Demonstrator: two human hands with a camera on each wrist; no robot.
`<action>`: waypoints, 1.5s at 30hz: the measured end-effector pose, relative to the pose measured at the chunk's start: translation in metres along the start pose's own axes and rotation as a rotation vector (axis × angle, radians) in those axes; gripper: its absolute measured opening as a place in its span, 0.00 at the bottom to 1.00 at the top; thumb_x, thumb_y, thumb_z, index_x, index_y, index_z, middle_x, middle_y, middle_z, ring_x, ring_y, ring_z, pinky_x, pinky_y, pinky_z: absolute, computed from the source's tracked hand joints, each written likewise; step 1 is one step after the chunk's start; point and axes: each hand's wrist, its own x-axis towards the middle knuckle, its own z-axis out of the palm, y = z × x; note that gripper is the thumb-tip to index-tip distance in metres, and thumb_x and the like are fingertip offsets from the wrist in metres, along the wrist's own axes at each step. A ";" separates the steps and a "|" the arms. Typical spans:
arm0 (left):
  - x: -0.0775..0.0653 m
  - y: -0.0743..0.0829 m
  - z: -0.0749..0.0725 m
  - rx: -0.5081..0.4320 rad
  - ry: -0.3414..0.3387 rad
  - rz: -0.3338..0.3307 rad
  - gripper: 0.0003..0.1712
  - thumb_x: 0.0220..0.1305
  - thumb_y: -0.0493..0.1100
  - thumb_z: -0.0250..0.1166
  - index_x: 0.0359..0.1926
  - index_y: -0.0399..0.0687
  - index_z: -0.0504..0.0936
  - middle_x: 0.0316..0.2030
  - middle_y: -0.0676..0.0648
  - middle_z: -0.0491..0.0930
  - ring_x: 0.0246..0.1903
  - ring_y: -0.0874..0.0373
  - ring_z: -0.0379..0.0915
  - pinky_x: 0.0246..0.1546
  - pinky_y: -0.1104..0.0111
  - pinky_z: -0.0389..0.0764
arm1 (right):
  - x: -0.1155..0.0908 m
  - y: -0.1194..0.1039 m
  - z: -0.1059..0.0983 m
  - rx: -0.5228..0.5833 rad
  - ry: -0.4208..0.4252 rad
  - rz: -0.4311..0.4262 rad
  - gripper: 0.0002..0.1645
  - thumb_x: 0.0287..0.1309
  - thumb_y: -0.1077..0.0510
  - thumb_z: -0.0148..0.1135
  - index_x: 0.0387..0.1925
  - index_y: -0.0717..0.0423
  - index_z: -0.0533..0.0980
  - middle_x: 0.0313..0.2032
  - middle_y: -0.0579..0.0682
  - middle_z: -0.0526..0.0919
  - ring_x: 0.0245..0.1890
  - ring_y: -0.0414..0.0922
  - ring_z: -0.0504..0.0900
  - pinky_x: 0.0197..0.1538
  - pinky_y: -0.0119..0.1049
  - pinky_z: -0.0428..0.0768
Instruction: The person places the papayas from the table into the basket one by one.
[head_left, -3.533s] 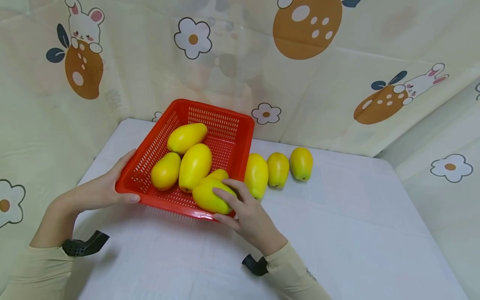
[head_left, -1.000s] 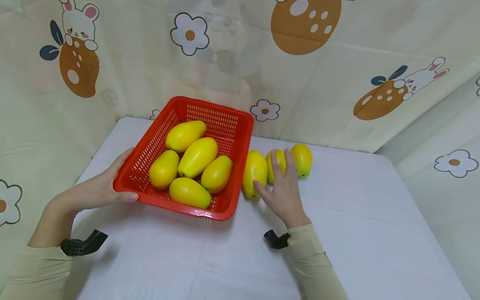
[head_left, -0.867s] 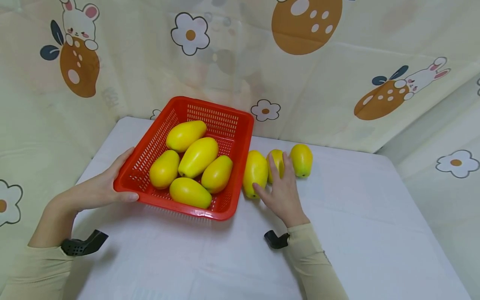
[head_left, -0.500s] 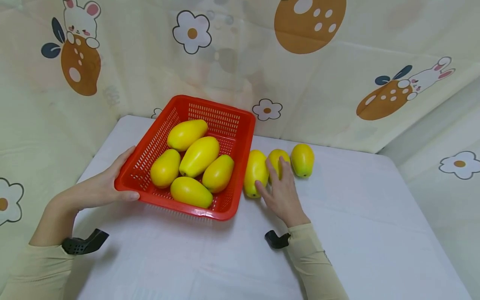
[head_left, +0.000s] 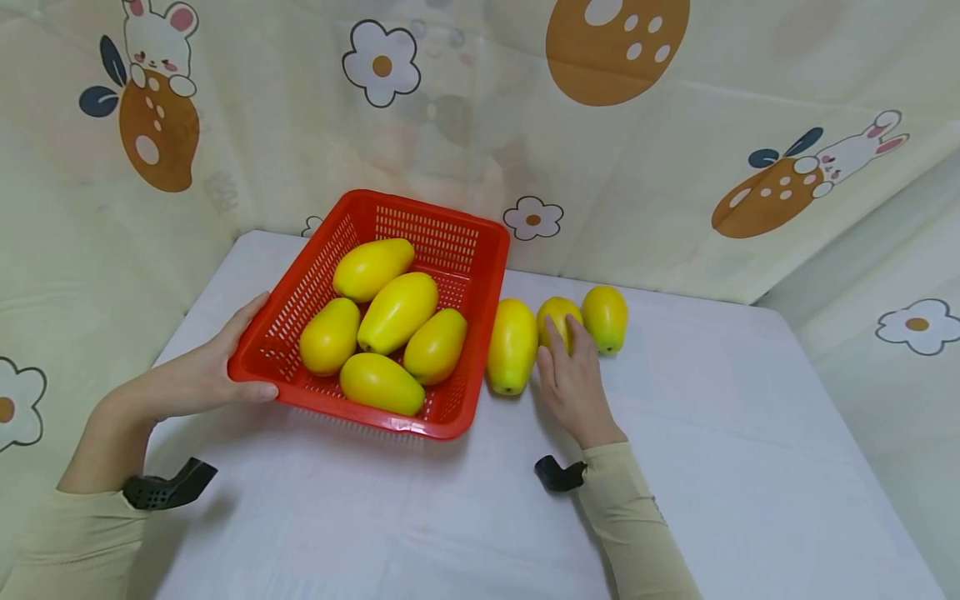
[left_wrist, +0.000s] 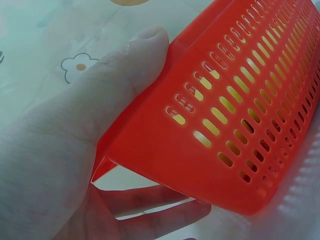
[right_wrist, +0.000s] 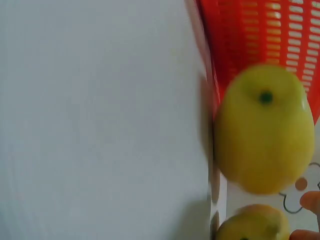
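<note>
In the head view my left hand (head_left: pixel 198 375) holds the left corner of a red plastic basket (head_left: pixel 255 358). The left wrist view shows the thumb along the rim of the basket (left_wrist: pixel 145 145) and fingers beneath it. Inside lie several yellow mangoes, including one at the near side (head_left: pixel 382 384). To the right, three mangoes stand in a row on the table. My right hand (head_left: pixel 577 392) lies over the near part of the middle mango (head_left: pixel 553 312), fingers fairly straight. The left mango (head_left: pixel 512 346) and right mango (head_left: pixel 606 319) flank it. Contact underneath is hidden.
A white cloth covers the table (head_left: pixel 712 467), which meets a cream curtain (head_left: pixel 645 183) printed with flowers and rabbits. The basket's right wall stands close to the left mango of the row. Dark cameras are worn on both wrists.
My right hand left a mango in the basket and moved right to the row. Its thumb has since drawn from the left mango towards the middle one. My left hand stays on the basket.
</note>
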 end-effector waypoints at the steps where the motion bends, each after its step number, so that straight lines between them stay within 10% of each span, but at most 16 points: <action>1: 0.000 0.000 0.000 0.001 -0.001 -0.001 0.61 0.47 0.48 0.69 0.67 0.73 0.30 0.61 0.51 0.53 0.57 0.52 0.54 0.37 0.64 0.80 | 0.000 0.002 0.000 -0.006 -0.006 0.011 0.30 0.68 0.47 0.32 0.68 0.51 0.50 0.66 0.64 0.47 0.66 0.60 0.48 0.65 0.56 0.53; 19: -0.001 0.000 0.000 0.017 0.000 0.004 0.61 0.48 0.49 0.68 0.67 0.74 0.29 0.64 0.50 0.49 0.58 0.52 0.52 0.38 0.64 0.80 | 0.002 0.027 -0.006 -0.005 -0.038 0.146 0.47 0.52 0.48 0.61 0.67 0.50 0.48 0.66 0.66 0.41 0.63 0.63 0.51 0.61 0.57 0.61; 45: -0.002 0.001 0.000 -0.002 -0.002 -0.013 0.61 0.48 0.49 0.68 0.67 0.75 0.29 0.63 0.48 0.51 0.58 0.51 0.53 0.36 0.62 0.81 | 0.003 0.033 -0.005 0.077 -0.063 0.220 0.48 0.46 0.55 0.58 0.67 0.38 0.46 0.63 0.60 0.46 0.52 0.59 0.68 0.53 0.54 0.72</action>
